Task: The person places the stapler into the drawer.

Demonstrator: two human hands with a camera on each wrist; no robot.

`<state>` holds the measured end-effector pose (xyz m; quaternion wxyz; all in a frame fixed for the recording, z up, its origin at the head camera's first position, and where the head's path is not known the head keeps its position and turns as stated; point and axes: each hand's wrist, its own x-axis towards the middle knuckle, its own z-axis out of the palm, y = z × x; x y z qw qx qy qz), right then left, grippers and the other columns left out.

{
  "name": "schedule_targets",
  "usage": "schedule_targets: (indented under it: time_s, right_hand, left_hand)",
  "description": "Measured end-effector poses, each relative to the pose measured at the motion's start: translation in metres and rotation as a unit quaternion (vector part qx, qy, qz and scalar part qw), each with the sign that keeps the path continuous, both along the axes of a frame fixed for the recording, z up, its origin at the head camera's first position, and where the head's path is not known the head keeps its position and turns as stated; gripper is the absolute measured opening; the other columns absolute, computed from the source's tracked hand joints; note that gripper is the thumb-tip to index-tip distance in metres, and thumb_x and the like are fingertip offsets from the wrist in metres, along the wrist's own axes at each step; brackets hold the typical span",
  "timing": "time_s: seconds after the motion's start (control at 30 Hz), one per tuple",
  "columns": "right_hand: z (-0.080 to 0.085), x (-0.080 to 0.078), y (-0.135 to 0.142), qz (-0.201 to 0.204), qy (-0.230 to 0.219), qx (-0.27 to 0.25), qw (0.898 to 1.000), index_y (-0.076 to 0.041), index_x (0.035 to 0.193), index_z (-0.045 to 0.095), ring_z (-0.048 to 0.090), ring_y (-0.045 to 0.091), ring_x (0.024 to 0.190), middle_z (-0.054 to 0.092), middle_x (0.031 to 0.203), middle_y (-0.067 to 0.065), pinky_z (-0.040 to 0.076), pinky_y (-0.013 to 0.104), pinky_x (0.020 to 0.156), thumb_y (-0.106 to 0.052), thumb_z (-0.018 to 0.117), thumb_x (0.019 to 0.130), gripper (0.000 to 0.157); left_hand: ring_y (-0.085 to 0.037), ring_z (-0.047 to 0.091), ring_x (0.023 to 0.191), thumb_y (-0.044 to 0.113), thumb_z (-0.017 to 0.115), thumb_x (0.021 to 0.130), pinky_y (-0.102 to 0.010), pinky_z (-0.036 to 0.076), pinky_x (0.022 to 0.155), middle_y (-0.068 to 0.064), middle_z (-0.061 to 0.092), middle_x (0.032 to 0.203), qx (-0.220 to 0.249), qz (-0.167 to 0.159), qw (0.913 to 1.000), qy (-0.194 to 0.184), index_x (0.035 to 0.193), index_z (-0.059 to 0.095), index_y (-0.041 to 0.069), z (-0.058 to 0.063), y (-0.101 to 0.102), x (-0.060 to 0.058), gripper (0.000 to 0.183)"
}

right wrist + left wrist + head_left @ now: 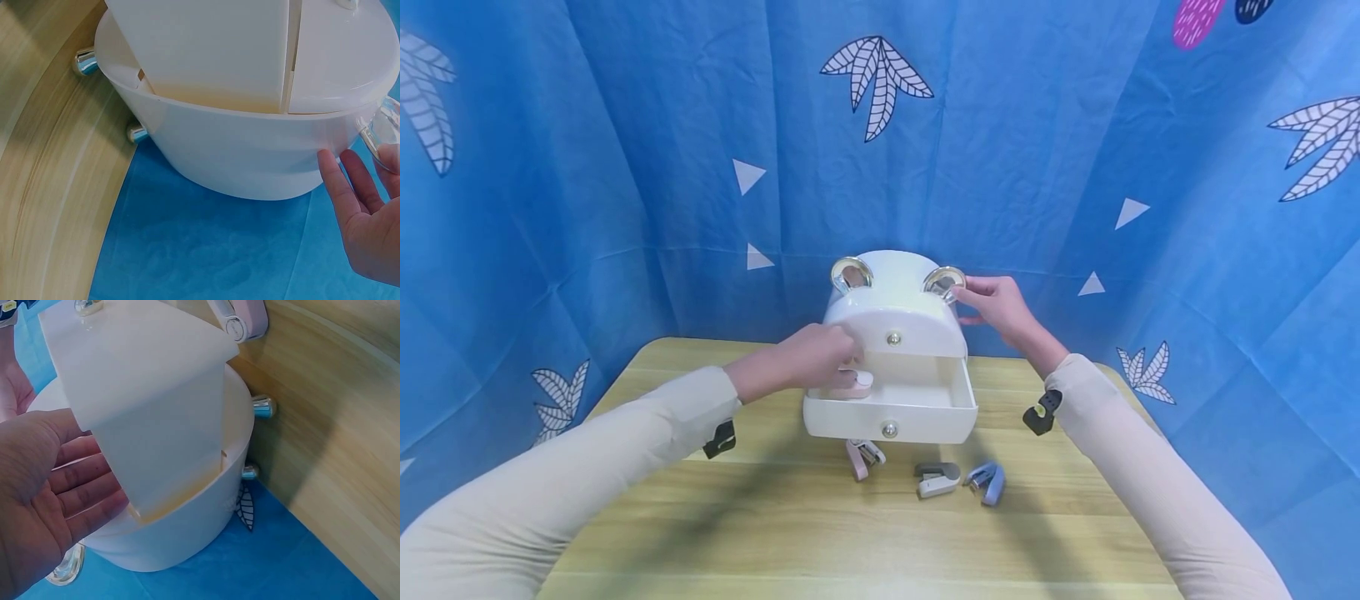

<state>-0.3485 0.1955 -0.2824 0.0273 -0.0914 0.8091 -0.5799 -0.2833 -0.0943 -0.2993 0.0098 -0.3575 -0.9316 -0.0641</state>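
A white two-drawer desktop organizer (891, 287) with gold-rimmed, ear-shaped trims stands on the table, its lower drawer (925, 423) pulled out. My left hand (812, 357) reaches over the drawer's left side, fingers fairly straight and partly hidden behind the drawer wall in the left wrist view. A pale pink and white stapler (853, 385) lies in the drawer's left part, right at the thumb. My right hand (1000, 307) pinches the right ear (945, 282) between thumb and forefinger. Its other fingers extend along the organizer's side in the right wrist view.
In front of the drawer lie a pink and white stapler (865, 458), a grey and white one (937, 479) and a blue one (987, 481). The wooden table (790, 533) meets a blue patterned curtain (880, 192) behind the organizer.
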Motion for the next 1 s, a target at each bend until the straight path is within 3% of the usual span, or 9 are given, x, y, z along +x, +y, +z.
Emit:
schedule_targets:
  time_s: [0.23, 0.43, 0.67, 1.0]
  right_hand:
    - [0.0, 0.0, 0.001, 0.002, -0.001, -0.002, 1.0, -0.008, 0.123, 0.062, 0.055, 0.021, 0.118, 0.058, 0.129, 0.009, 0.057, 0.037, 0.078, -0.024, 0.063, 0.09, 0.037]
    - [-0.001, -0.003, 0.002, 0.006, -0.004, -0.004, 1.0, -0.009, 0.123, 0.062, 0.054, 0.022, 0.119, 0.058, 0.13, 0.009, 0.056, 0.04, 0.081, -0.025, 0.063, 0.09, 0.037]
    - [-0.002, -0.005, 0.004, 0.008, 0.0, -0.005, 1.0, -0.009, 0.123, 0.062, 0.054, 0.023, 0.12, 0.058, 0.13, 0.01, 0.055, 0.041, 0.082, -0.026, 0.064, 0.089, 0.037]
    - [-0.004, -0.004, 0.004, 0.012, 0.007, -0.007, 1.0, -0.009, 0.124, 0.062, 0.056, 0.024, 0.117, 0.058, 0.129, 0.011, 0.054, 0.043, 0.082, -0.026, 0.064, 0.089, 0.038]
  left_hand:
    - [-0.012, 0.063, 0.077, 0.025, 0.069, 0.083, -0.03, 0.054, 0.068, 0.0, 0.072, 0.091, 0.012, -0.026, 0.9988, 0.041, 0.1, 0.073, 0.013, 0.003, 0.002, 0.004, 0.02]
    - [-0.014, 0.067, 0.088, 0.024, 0.065, 0.085, -0.03, 0.055, 0.07, 0.0, 0.072, 0.096, 0.06, -0.05, 0.9936, 0.082, 0.104, 0.071, 0.015, 0.01, 0.011, 0.02, 0.022]
    - [-0.012, 0.064, 0.097, 0.028, 0.065, 0.085, -0.026, 0.053, 0.085, 0.002, 0.07, 0.103, 0.133, -0.101, 0.9706, 0.173, 0.11, 0.069, 0.016, 0.006, 0.033, 0.046, 0.027]
    - [-0.01, 0.063, 0.098, 0.029, 0.067, 0.082, -0.021, 0.051, 0.086, 0.001, 0.068, 0.108, 0.22, -0.187, 0.9276, 0.237, 0.117, 0.065, 0.015, -0.026, 0.067, 0.076, 0.038]
